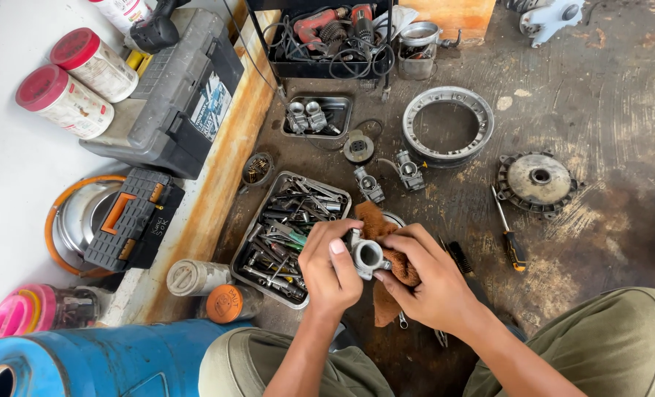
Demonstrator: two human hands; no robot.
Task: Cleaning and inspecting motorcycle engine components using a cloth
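Note:
A small grey metal carburetor body (366, 256) with a round bore sits between both my hands, above the dirty floor. My left hand (330, 266) grips its left side with the thumb on top. My right hand (430, 283) presses a brown rag (377, 220) against its right side and holds the rag bunched under the part. The rag hangs down below my hands.
A metal tray of wrenches and sockets (289, 234) lies just left of my hands. Two more carburetors (390, 176), a metal ring (447, 122), a round hub plate (537, 180) and a screwdriver (510, 239) lie beyond. Toolboxes (173, 95) and a blue drum (99, 364) stand at left.

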